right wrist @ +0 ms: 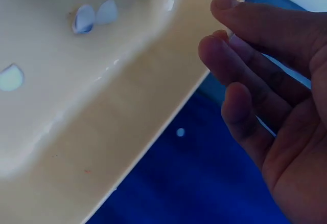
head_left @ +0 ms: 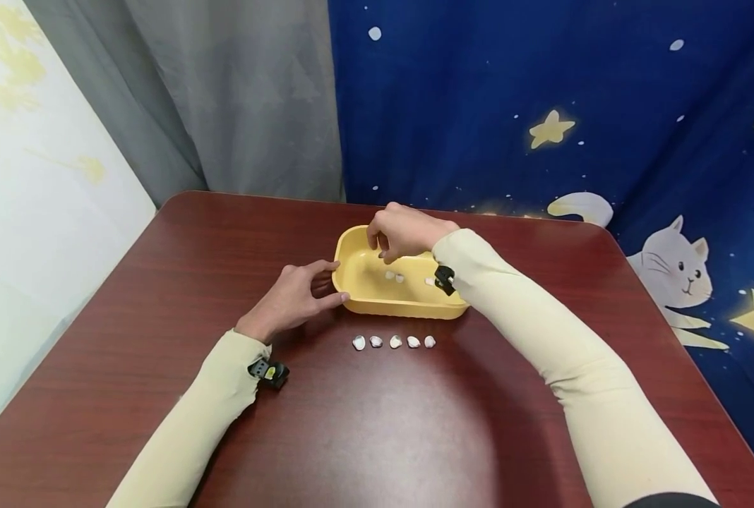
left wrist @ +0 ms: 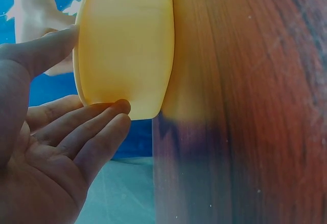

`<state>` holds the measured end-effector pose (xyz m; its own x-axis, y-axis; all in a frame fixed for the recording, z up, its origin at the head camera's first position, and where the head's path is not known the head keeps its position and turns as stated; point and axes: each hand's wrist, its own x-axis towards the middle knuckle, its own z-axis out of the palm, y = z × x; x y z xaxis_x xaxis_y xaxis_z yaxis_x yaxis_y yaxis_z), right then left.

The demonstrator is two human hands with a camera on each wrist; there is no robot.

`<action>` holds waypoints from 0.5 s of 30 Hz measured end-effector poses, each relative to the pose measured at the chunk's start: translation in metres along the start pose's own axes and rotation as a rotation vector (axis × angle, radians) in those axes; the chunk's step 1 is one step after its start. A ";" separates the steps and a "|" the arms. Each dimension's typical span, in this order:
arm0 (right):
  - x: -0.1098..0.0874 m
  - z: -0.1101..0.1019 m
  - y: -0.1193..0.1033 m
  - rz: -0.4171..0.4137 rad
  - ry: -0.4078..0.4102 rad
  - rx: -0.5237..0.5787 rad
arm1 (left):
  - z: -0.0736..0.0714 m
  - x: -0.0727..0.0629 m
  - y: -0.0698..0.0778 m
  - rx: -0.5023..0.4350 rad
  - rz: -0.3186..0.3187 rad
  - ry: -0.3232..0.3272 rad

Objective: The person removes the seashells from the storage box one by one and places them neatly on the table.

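In the head view a yellow plastic basin (head_left: 390, 309) stands on the table. My left hand (head_left: 291, 296) touches its left end, thumb near the front corner and fingers farther back; the left wrist view shows these fingers spread and fairly straight against the wall. Over the basin's interior hovers my right hand (head_left: 409, 231), fingers bent downward. A small pale piece, apparently a seashell (right wrist: 231, 34), is pinched between its thumb and fingers, mostly hidden. Loose seashells (right wrist: 84, 19) lie on the basin floor. Several more seashells (head_left: 395, 341) form a row in front of the basin.
The dark red-brown wooden table (head_left: 351, 437) has rounded back corners. Behind it hang a grey curtain (head_left: 243, 99) and a blue curtain (head_left: 453, 106) printed with stars and a cat. A pale wall (head_left: 34, 212) borders the left side.
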<state>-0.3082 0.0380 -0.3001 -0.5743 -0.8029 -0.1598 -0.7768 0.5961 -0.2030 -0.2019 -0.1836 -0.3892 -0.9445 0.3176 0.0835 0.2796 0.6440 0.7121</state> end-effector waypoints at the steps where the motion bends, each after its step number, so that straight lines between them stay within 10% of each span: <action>1: -0.002 -0.002 -0.002 -0.004 0.003 -0.008 | 0.000 0.000 0.000 0.004 0.000 0.002; 15: -0.046 -0.004 -0.020 -0.119 0.125 -0.062 | 0.000 -0.001 0.000 0.006 -0.004 0.007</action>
<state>-0.2676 0.0629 -0.2844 -0.5019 -0.8648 -0.0162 -0.8534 0.4982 -0.1530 -0.2012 -0.1834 -0.3891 -0.9467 0.3104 0.0857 0.2771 0.6495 0.7081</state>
